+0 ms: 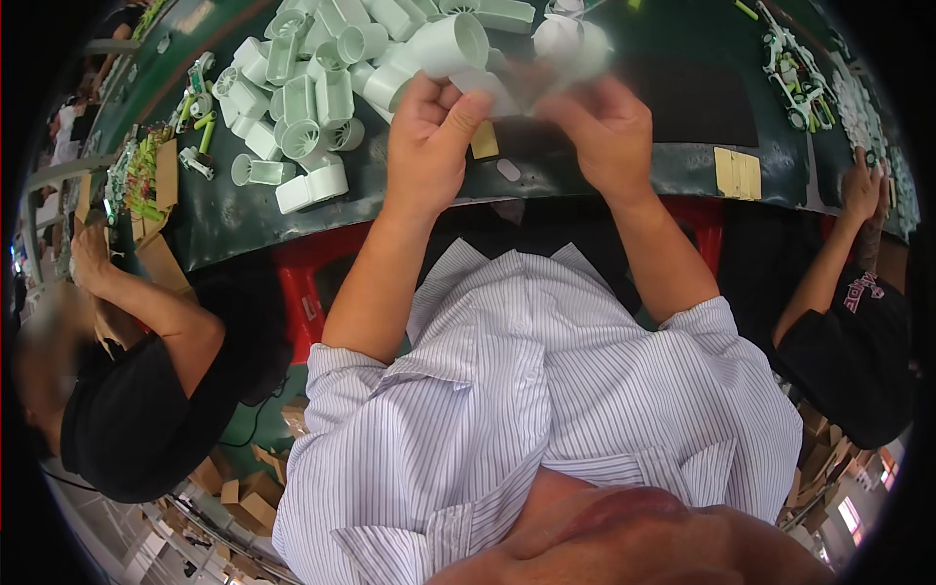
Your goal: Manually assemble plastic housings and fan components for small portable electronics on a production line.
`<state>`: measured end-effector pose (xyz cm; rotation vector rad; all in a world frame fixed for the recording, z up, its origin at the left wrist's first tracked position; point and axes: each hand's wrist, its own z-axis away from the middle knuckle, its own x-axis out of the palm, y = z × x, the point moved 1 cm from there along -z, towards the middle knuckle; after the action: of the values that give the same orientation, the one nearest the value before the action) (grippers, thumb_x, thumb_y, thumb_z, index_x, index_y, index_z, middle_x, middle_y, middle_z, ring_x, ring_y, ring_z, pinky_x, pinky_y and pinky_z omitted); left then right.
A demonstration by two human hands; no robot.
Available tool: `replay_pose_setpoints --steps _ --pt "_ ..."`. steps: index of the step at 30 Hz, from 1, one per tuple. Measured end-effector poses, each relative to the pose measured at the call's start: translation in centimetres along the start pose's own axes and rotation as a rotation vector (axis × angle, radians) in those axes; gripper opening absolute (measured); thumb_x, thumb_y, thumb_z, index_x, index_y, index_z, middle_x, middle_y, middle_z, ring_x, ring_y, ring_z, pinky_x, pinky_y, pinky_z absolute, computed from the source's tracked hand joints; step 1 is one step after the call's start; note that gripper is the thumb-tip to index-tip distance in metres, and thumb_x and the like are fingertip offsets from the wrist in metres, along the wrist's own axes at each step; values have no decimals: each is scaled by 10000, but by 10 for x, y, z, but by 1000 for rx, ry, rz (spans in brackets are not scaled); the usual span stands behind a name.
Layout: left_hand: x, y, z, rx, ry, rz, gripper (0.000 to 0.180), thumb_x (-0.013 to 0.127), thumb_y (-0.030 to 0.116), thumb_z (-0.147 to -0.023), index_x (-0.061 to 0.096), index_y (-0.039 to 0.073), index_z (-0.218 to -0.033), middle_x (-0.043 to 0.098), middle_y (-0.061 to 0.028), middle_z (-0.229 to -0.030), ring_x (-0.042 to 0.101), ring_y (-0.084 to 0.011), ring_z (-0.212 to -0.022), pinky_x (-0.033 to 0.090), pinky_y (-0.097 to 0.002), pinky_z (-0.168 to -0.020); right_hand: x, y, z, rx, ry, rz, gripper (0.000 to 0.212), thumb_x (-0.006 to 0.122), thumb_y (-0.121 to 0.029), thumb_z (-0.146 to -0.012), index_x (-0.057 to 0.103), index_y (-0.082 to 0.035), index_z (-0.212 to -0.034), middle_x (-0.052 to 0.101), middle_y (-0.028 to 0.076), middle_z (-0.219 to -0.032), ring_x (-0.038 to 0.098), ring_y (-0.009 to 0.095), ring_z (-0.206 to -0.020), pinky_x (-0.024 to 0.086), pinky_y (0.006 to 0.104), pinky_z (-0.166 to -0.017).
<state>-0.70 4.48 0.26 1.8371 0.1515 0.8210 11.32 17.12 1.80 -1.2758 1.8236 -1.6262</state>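
Above the table, my left hand [429, 136] is closed, thumb and fingers pinching a pale green plastic housing [450, 44] with a round open end. A flat pale flap of plastic sticks out past the thumb. To its right, my right hand [612, 132] has its fingers curled round a pale plastic piece [582, 57]. Motion blurs those fingertips and that piece, so its exact shape is unclear. The two hands are a short way apart, and I cannot tell whether the two pieces touch.
Pale green housings [317, 97] lie heaped at the far left. On the dark green table [253, 214] are yellow pads [738, 174], a black mat [697, 102] and a small white oval piece [508, 170]. White-and-green assemblies [798, 78] lie far right. Co-workers' arms [161, 302] show on both sides.
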Motion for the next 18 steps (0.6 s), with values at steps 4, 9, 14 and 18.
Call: replay_pose_setpoints --steps 4,9,14,18 --pt "2 -2 1 -5 11 -17 391 609 66 -940 461 -33 -1288 623 -142 -1197 606 -192 -1091 485 -311 -937 -2 -1 2 -13 12 116 353 696 12 -853 589 67 -1185 696 142 -1059 675 182 -969 552 291 -870" --pt "5 -4 3 -7 32 -97 372 611 48 -931 465 -39 -1262 629 -148 -1182 610 -192 -1082 483 -310 -940 -3 -8 0 34 38 311 359 765 -60 -809 645 37 -1133 715 116 -983 685 154 -898 557 275 -823" --pt "9 -3 4 1 37 -139 378 610 42 -927 459 -45 -1262 629 -151 -1183 610 -189 -1080 476 -305 -947 -7 -11 -3 33 29 443 378 810 -130 -767 685 21 -1090 723 109 -946 688 137 -858 557 264 -789" --pt "9 -6 3 -11 31 -102 379 605 40 -928 457 -43 -1268 625 -151 -1190 605 -187 -1091 471 -302 -951 -9 -17 -6 9 -10 567 382 812 -157 -761 692 24 -1076 726 124 -948 699 151 -842 562 271 -766"
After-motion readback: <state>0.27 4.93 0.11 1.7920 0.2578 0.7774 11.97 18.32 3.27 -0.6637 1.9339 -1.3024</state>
